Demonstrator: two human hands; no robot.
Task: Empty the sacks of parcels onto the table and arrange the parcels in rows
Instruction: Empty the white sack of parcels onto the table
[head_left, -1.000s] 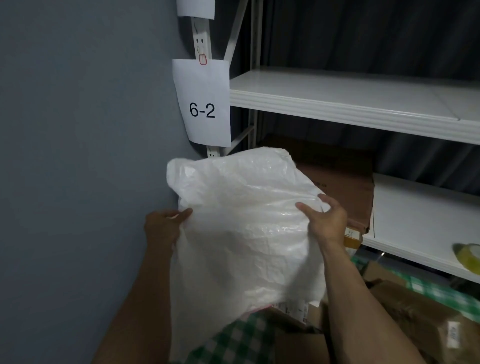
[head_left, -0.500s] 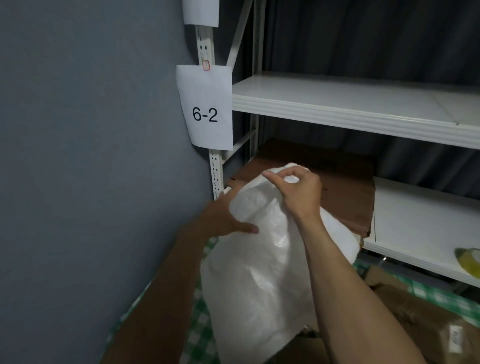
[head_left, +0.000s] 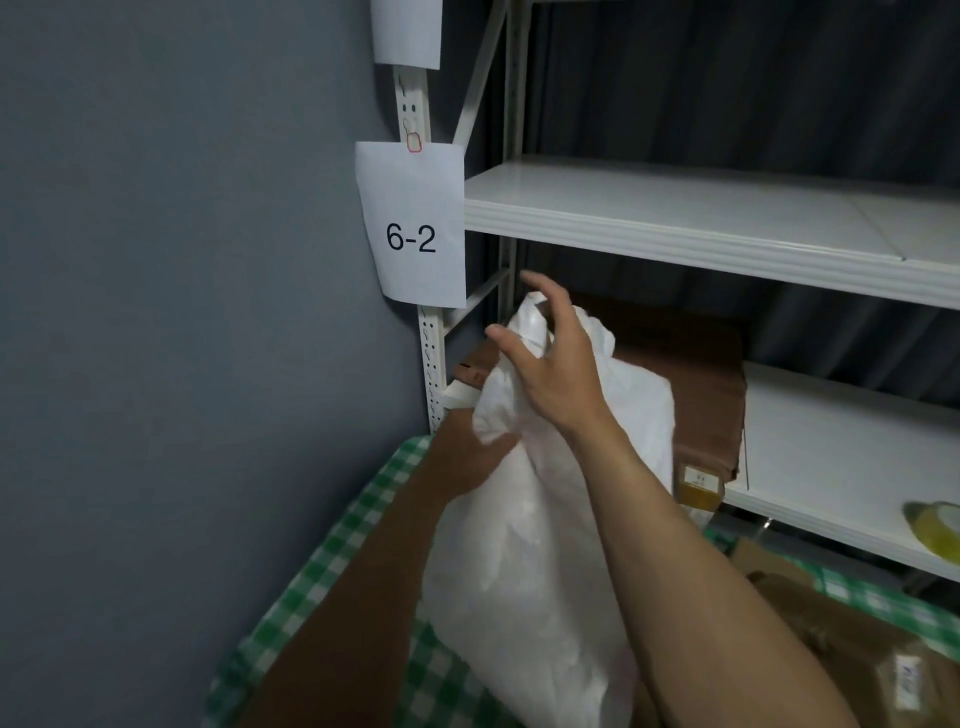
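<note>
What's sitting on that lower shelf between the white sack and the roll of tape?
In the head view, a flat brown cardboard box lies just right of the white sack. Past it, the lower shelf shows bare white board up to the tape roll.

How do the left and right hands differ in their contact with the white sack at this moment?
The left hand grips the white sack low on its side, fingers curled into the fabric; the right hand sits higher, near the sack's top, fingers spread and open. The left is partly hidden behind the sack; the right shows fully. Both are bare.
</note>
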